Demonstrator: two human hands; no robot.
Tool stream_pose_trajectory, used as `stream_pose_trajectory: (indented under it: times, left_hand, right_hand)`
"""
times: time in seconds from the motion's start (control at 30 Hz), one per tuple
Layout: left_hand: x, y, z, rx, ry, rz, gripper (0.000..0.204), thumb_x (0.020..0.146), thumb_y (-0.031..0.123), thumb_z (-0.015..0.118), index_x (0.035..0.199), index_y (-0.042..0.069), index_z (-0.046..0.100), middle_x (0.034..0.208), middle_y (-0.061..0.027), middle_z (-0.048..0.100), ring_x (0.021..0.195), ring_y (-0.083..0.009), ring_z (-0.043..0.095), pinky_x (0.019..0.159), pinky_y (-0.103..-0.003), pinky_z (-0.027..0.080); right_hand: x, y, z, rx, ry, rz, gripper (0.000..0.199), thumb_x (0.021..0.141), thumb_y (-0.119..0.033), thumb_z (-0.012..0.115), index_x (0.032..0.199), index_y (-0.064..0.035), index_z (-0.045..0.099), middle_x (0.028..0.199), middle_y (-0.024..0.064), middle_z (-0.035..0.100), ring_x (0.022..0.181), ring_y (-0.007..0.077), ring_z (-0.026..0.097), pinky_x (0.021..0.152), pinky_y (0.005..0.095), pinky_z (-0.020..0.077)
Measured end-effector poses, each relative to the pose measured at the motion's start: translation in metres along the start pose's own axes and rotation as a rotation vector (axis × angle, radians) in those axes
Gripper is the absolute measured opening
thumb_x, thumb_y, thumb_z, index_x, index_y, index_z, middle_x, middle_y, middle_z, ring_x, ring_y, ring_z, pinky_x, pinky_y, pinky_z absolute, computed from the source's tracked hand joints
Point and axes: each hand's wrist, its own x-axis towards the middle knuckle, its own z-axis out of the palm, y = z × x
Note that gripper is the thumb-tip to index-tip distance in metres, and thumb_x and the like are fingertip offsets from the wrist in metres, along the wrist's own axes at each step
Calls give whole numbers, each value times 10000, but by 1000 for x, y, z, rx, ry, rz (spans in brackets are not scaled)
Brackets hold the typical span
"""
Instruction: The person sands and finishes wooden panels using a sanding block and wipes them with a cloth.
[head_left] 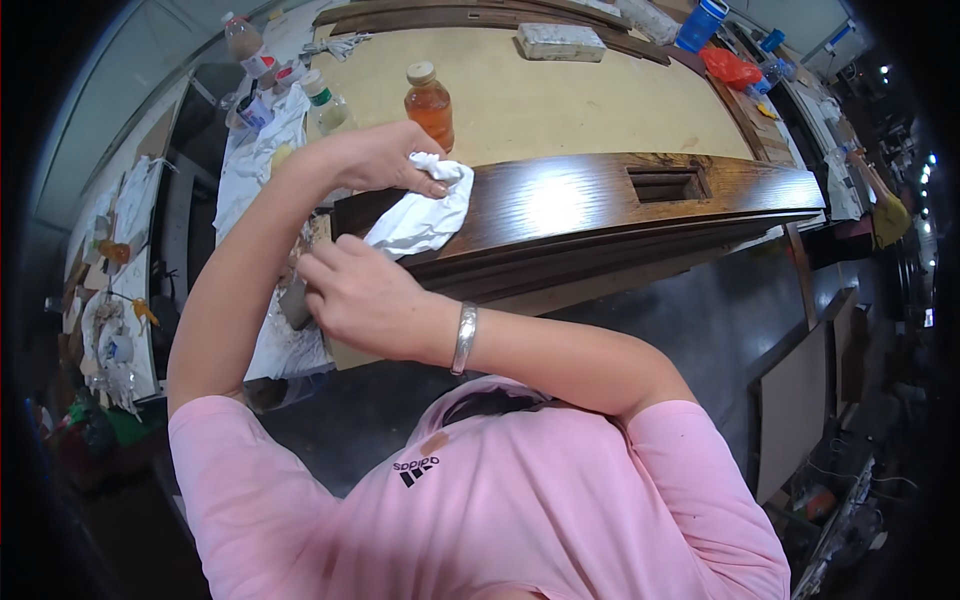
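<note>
My left hand (375, 158) grips white rag (425, 212) on dark panel (600, 195): top glossy, near end unwiped. My right hand (360, 295) grips scraper (295, 300), worktop (560, 100) behind.

Single view on record: a head-worn fisheye camera, the left of a side-by-side pair, looking steeply down over the wearer's chest. The pink shirt (480, 520) fills the lower edge at very close range. Both forearms enter from below and cross at mid-frame, with the left hand (375, 158) and right hand (365, 295) near the lens. The bench (600, 105) occupies the upper centre, facing away from the wearer, its straight edges bowed by the lens. The dark floor (700, 320) shows lower right. Frame corners are black vignette. No second view is supplied for overlap comparison.
</note>
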Motion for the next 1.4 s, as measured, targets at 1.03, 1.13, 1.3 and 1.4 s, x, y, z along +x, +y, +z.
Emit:
stream_pose_trajectory:
  times: [1.03,1.13,1.3,1.4]
  left_hand:
    - [-100,11,55,351,645,90,536,700,203,818,1206,125,660,1393,-133,529,1246,-338,536,1037,-408,435]
    - [-104,2,50,115,639,-106,584,669,150,821,1217,55,644,1345,-172,541,1219,-319,542,1037,-376,418]
    - [-115,-7,47,108,488,-138,739,687,146,809,1350,-3,519,1234,-174,550,1182,-316,512,1031,-366,388]
    - [-116,-6,48,40,478,-139,803,686,159,810,1395,7,467,1241,-187,529,1220,-327,483,1056,-362,367]
  right_hand:
    - [-104,131,-141,406,359,1043,196,827,-95,731,955,50,705,805,66,692,736,98,639,671,240,503]
    - [-111,132,-139,551,430,1019,176,834,-77,723,962,43,706,796,60,701,693,75,627,629,221,497]
    - [-111,133,-144,520,394,1003,144,827,-53,717,939,36,714,803,41,684,714,76,621,652,231,493]
    - [-111,134,-144,541,364,989,161,857,-51,718,995,29,698,859,20,688,754,56,612,672,194,477]
